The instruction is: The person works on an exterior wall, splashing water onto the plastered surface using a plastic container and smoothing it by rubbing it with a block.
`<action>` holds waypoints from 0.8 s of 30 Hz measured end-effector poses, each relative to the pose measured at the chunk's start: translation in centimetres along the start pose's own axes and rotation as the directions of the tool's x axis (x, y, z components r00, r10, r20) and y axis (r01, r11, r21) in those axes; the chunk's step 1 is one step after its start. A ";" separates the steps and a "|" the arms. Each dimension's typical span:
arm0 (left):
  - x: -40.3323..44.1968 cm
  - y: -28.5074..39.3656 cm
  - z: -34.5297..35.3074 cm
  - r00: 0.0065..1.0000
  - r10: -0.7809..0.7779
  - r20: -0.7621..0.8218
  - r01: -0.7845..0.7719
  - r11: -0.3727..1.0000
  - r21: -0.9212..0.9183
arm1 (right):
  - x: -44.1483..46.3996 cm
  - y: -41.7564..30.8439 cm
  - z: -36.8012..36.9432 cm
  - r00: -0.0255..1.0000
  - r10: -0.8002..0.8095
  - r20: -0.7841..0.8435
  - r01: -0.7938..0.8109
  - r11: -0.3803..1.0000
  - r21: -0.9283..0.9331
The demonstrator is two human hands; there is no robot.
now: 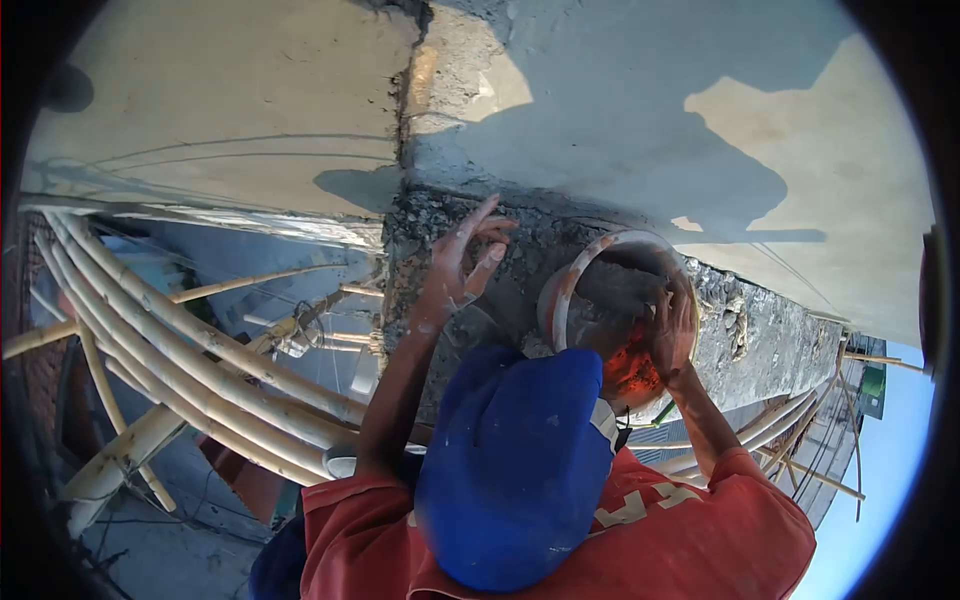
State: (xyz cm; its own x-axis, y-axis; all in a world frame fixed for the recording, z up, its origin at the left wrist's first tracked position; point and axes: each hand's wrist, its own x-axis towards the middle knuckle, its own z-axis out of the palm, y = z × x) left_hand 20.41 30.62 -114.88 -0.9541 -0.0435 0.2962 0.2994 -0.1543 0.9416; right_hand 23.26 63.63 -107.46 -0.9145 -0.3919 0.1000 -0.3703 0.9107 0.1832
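Observation:
Neither my left hand nor my right hand is in view. A co-worker in a blue cap (510, 470) and red shirt (690, 530) fills the lower middle, seen from above and behind. The co-worker's one hand (465, 260), smeared pale, is raised with fingers apart beside the rough grey masonry. Their other hand (675, 325) is on the inside and rim of a round bowl-like container (570, 285), tilted, with grey residue and an orange-red patch inside. The container stands against the rough cement ledge (735, 315).
Bamboo poles (215, 350) run in a curved bundle at the left, with crossing poles behind. A plastered wall (250, 100) with shadows spans the top, split by a rough vertical crack. More poles (800, 440) stand at the right, beside sky and a drop.

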 end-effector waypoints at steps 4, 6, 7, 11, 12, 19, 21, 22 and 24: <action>-0.4 -0.5 -0.1 1.000 -0.022 0.014 0.021 0.999 0.041 | -1.2 -3.7 1.5 0.800 0.036 0.599 -0.061 0.998 0.021; -0.4 -0.1 0.0 0.998 0.010 0.069 -0.017 0.996 0.089 | -2.4 -2.5 5.3 0.733 -0.114 0.671 0.092 0.993 0.069; -0.4 0.0 0.0 0.996 0.041 0.073 -0.051 0.990 0.133 | -3.5 -1.0 9.3 0.682 -0.080 0.727 0.041 0.997 0.072; -0.7 0.2 -0.3 0.996 0.090 0.031 -0.093 0.987 0.133 | -3.5 0.1 11.5 0.820 -0.049 0.571 -0.034 0.990 0.135; -0.8 0.6 -0.7 0.998 0.057 0.019 -0.059 0.990 0.129 | -2.9 0.8 10.7 0.835 -0.101 0.541 -0.009 0.980 0.198; -0.9 1.8 -3.1 0.980 0.185 -0.072 -0.175 0.975 0.134 | -0.7 3.5 1.6 0.916 -0.267 0.298 -0.091 0.586 0.805; -0.6 2.3 -3.6 0.967 0.237 -0.097 -0.218 0.960 0.178 | -3.0 4.5 0.0 0.909 -0.169 0.382 -0.316 0.317 0.894; -0.6 2.6 -3.7 0.949 0.286 -0.135 -0.252 0.941 0.225 | -4.4 6.7 -0.4 0.845 -0.223 0.486 -0.455 0.176 0.873; -0.5 3.1 -3.6 0.891 0.323 -0.319 -0.264 0.941 0.213 | -5.7 9.2 -1.7 0.796 -0.265 0.544 -0.439 0.367 0.820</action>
State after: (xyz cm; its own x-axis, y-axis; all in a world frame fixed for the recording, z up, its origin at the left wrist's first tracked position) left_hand 21.83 26.62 -112.65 -0.7550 -0.4038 0.5166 0.5348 0.0766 0.8415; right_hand 25.32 73.99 -104.69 -0.7187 -0.4819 -0.5011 0.1321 0.6130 -0.7790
